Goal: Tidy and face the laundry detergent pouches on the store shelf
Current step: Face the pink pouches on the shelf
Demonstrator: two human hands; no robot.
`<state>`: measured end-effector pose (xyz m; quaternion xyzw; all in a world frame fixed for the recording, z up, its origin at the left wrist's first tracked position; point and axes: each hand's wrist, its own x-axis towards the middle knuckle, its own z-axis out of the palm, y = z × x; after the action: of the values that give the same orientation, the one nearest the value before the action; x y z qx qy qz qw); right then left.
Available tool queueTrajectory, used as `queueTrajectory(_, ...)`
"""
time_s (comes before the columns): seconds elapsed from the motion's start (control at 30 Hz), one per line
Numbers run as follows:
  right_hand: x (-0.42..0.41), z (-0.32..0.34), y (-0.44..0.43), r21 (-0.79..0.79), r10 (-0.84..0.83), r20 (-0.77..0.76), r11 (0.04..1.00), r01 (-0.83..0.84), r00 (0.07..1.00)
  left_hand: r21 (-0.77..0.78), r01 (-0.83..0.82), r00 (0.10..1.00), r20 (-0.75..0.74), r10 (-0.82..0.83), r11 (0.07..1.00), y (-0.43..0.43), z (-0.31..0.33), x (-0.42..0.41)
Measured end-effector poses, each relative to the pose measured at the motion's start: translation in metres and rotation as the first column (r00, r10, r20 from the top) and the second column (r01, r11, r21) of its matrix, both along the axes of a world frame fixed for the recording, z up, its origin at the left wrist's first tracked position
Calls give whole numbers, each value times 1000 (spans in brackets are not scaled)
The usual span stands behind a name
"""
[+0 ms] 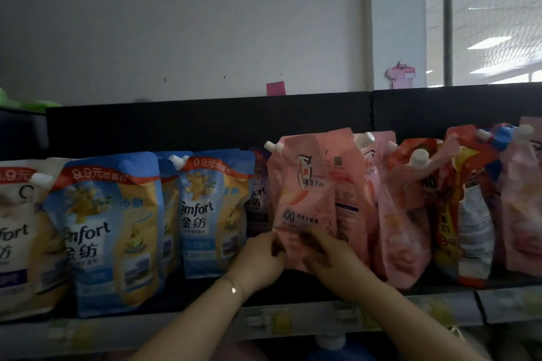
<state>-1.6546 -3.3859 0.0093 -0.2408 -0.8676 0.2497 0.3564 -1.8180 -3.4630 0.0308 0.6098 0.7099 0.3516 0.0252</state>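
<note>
Pink pouch (303, 199): we have it upright near the middle of the shelf (440, 306), printed front toward us, with its white spout cap (271, 146) at the top left corner. It stands between the purple pouch (258, 199) on its left and more pink pouches (381, 199) behind and to its right.
Left hand (259, 261): the fingers curl onto the pouch's lower left edge and pinch it (a thin bracelet (234, 290) glints at the wrist).
Right hand (337, 266): the fingers wrap over the lower front and grip the bottom of the same pouch, though blur hides exactly where each finger lies.
Pouch base: our hands cover it, so we cannot tell whether it sits on the shelf or hangs just off it.
Neighbours: the blue Comfort pouches (114, 228) to the left stand fairly square, while the red pouches (457, 208) to the right lean and crumple into each other.
Handling, as we judge it: this is a soft film bag with liquid inside, so it is heavy at the base, floppy up top and slick outside. It will slump if released off balance.
Where to hold: low, on both sides of the base, which is where we are now. The top corner by the spout would serve as a steadying point.
Step in hand: we take it to be squaring this pouch to the front.
Risk: we could nudge over the leaning pink row behind it.
</note>
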Motion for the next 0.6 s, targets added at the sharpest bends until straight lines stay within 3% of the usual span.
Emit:
queueTrajectory(0.13,4,-6,-5,211,-76,64,976,61,995,92,-69,968,247,45,993,5,0,7)
queueTrajectory(0.23,4,-7,-8,259,-92,9,962,86,996,25,-133,903,414,111,991,26,3,6)
queueTrajectory(0.37,0,-14,-3,287,-56,-44,956,66,997,38,-144,731,678,80,989,68,3,-5)
queueTrajectory(0.53,-3,-17,5,280,-31,-44,959,42,999,94,-91,493,869,-37,991,78,21,-2)
queueTrajectory(0.6,-3,-17,6,258,-30,-35,965,39,999,114,-26,484,871,-87,993,78,25,0)
